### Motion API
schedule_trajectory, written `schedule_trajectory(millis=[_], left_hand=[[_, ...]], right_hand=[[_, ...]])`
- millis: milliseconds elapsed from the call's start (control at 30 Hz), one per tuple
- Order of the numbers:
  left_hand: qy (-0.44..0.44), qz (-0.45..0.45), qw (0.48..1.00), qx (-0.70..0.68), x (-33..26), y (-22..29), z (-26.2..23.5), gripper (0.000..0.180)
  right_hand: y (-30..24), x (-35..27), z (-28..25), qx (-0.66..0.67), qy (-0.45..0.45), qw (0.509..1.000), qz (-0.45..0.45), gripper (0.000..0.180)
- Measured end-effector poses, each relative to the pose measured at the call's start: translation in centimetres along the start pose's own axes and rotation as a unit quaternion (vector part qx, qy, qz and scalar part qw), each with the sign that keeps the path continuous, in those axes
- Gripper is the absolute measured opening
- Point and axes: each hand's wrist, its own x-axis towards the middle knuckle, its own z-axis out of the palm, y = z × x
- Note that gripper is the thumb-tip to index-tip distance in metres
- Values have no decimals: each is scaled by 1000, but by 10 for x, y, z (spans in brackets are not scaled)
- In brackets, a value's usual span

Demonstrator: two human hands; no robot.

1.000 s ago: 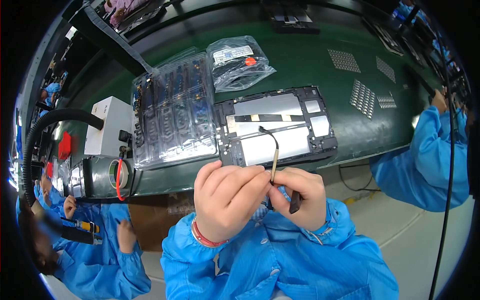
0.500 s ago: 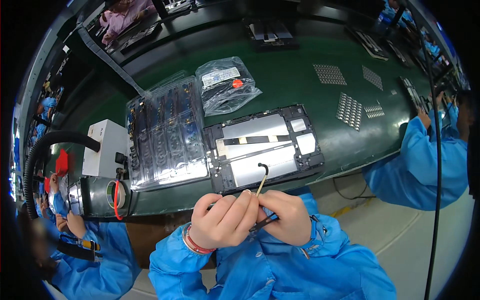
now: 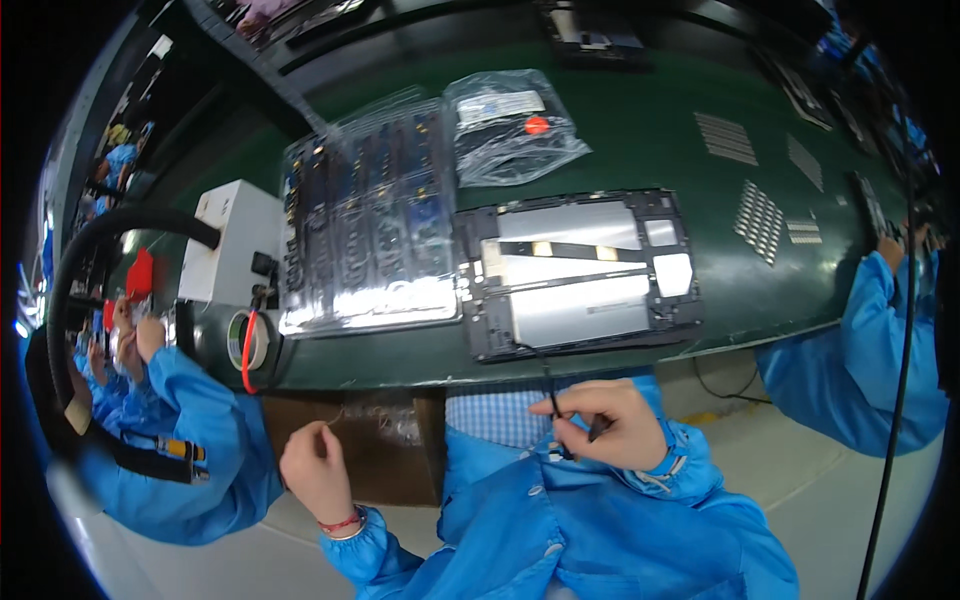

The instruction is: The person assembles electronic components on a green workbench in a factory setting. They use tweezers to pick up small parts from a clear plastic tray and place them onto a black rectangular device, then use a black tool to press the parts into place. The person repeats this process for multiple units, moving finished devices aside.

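Observation:
My right hand (image 3: 618,425) is closed at the table's front edge, pinching a thin black cable (image 3: 554,398) that hangs between thumb and fingers with a small end piece below. A second slim dark tool, mostly hidden, shows in the same palm. Off to the left, my left hand (image 3: 318,475) is held over a brown open box (image 3: 410,460) below the table edge. Its fingers are pinched together; what they hold, if anything, is too small to make out. Beyond my right hand lies an opened tablet-like device (image 3: 580,325) with silver battery panels and a black frame.
Clear plastic trays (image 3: 370,315) of circuit boards stand left of the device, a plastic bag (image 3: 515,150) behind it. A white box (image 3: 230,240) with a black hose and a tape roll (image 3: 240,345) sit further left. Sheets of small parts (image 3: 760,225) lie right. Co-workers flank me.
My hands have parted: the left has gone left over the brown box, the right slightly right with the black cable. The yellowish strip seen between them earlier is no longer there. The view has shifted.

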Motion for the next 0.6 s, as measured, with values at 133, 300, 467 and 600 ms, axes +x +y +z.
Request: schedule_trajectory(millis=[133,300,467,600], left_hand=[[-80,-82,984,137,-17,-15,5,8],[-40,-153,966,-206,2,52,-17,16],[-58,94,886,-451,26,140,-4,26],[-59,190,870,-451,36,156,7,24]], right_hand=[[-2,11,-1,10,-26,1000,-9,27],[-12,14,8,9,-45,999,-7,24],[-14,8,12,32,-41,999,1,22],[-12,1,12,18,-36,999,14,22]])
